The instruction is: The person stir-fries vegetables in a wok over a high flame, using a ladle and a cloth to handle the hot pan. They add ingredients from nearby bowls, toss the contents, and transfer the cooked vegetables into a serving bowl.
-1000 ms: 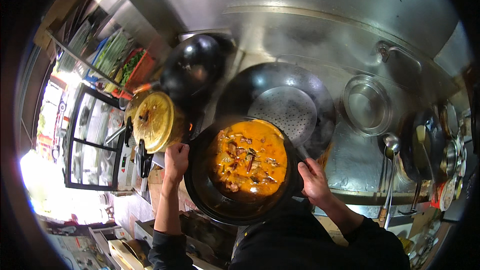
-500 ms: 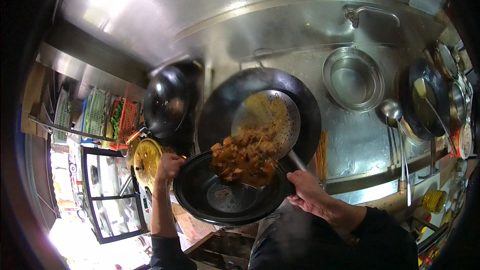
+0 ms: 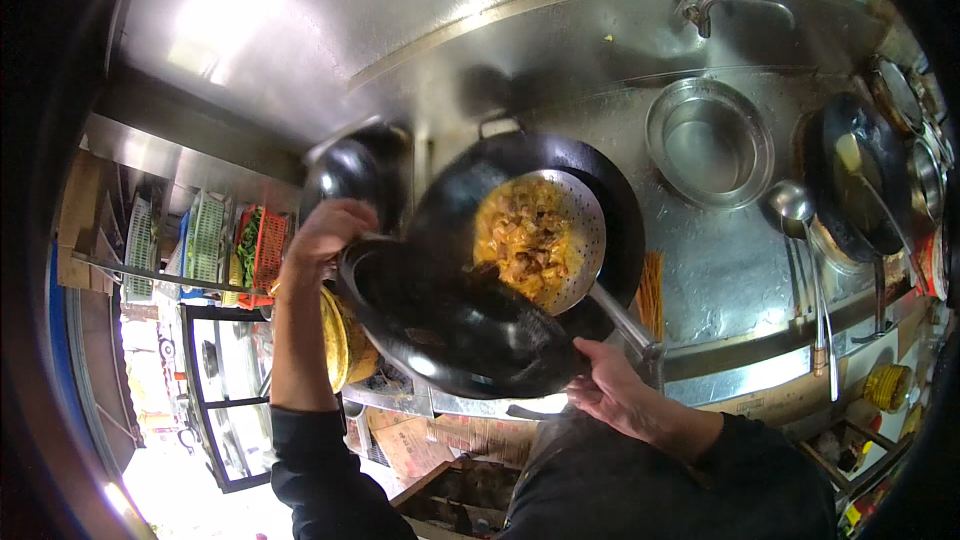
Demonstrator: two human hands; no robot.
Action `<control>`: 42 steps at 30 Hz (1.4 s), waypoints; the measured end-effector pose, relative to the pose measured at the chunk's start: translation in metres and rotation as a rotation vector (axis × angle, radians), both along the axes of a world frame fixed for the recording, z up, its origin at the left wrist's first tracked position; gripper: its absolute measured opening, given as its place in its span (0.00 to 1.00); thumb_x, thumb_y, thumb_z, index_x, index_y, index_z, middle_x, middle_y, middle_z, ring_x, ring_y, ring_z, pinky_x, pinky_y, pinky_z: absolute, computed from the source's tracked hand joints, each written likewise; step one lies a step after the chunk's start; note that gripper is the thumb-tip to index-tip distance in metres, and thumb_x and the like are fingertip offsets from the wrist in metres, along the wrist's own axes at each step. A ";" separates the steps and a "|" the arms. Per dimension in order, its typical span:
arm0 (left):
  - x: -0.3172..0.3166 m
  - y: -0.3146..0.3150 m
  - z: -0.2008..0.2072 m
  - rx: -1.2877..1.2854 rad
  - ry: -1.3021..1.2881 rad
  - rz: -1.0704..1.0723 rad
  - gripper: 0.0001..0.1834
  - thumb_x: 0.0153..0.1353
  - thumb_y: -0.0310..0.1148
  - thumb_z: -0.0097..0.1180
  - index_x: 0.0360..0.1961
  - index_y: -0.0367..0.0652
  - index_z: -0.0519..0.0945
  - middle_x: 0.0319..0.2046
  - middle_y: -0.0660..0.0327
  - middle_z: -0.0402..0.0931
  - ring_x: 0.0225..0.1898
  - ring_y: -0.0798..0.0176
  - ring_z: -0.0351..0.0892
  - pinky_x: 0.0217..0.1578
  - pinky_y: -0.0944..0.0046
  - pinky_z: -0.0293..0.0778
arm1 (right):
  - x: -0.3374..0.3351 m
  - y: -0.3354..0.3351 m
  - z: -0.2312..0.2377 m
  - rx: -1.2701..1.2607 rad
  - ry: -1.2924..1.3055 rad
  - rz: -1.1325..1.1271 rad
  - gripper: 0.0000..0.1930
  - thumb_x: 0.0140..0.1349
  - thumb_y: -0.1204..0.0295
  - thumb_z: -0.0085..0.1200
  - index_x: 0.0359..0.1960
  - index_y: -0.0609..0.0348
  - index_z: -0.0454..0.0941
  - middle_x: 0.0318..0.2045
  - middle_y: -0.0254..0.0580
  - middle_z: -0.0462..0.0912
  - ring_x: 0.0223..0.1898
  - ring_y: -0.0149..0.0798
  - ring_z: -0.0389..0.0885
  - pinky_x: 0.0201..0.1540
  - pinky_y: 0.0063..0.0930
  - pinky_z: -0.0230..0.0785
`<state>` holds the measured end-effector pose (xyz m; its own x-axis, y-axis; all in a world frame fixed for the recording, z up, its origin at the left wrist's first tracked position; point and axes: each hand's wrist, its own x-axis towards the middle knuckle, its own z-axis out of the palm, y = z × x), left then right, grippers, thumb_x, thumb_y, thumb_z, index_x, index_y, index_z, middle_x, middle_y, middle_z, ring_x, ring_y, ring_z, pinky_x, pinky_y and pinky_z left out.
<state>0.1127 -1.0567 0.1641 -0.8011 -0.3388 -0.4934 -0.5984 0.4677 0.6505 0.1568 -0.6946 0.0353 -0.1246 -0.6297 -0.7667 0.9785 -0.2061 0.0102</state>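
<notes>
My left hand [image 3: 333, 230] and my right hand [image 3: 615, 385] grip opposite sides of a black pan [image 3: 455, 340], the left one blurred by motion. The pan is tipped away from me, its left side raised, over a large black wok [image 3: 628, 205]. A round perforated skimmer [image 3: 588, 255] rests in the wok with its metal handle toward my right hand. Chunks of food in orange-brown sauce [image 3: 525, 240] fill much of the skimmer. A few dark pieces show at the pan's far rim. Most of the pan's inside is dark and blurred.
Right of the wok are thin brown sticks [image 3: 652, 290] and a round metal basin [image 3: 758, 155] of liquid. Farther right are a ladle [image 3: 792, 202] and another wok [image 3: 835, 210]. A faucet [image 3: 740, 0] is behind. At left stand a dark wok [image 3: 350, 175] and a yellowish pot [image 3: 340, 355].
The food has slid from the pan into the skimmer. My left hand has risen and moved forward, tilting the pan steeply; my right hand has stayed nearly in place.
</notes>
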 end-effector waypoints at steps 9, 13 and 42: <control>0.072 0.014 0.004 -0.197 0.108 0.142 0.13 0.42 0.19 0.46 0.32 0.38 0.77 0.22 0.63 0.73 0.25 0.70 0.70 0.25 0.72 0.65 | 0.010 0.008 0.003 0.182 0.078 0.043 0.10 0.65 0.64 0.41 0.31 0.56 0.62 0.19 0.33 0.67 0.16 0.26 0.64 0.12 0.18 0.58; 0.098 0.040 0.014 -0.034 0.393 0.280 0.16 0.41 0.17 0.46 0.34 0.40 0.75 0.24 0.64 0.73 0.25 0.73 0.70 0.26 0.74 0.65 | 0.006 0.016 -0.004 -0.009 0.410 -0.066 0.14 0.65 0.65 0.37 0.24 0.57 0.66 0.11 0.34 0.66 0.07 0.27 0.58 0.09 0.18 0.50; 0.614 0.374 -0.212 -0.337 0.529 1.934 0.16 0.55 0.31 0.46 0.44 0.38 0.77 0.40 0.48 0.77 0.45 0.51 0.76 0.47 0.58 0.70 | 0.194 -0.058 -0.077 -0.449 1.746 1.242 0.15 0.67 0.65 0.42 0.49 0.61 0.66 0.31 0.33 0.69 0.29 0.25 0.68 0.29 0.18 0.64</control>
<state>0.7270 -0.6827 -0.0482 0.6324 -0.7642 -0.1270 -0.1811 -0.3053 0.9349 0.3509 -0.7526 -0.0417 0.1606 -0.9693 -0.1862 -0.3488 0.1208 -0.9294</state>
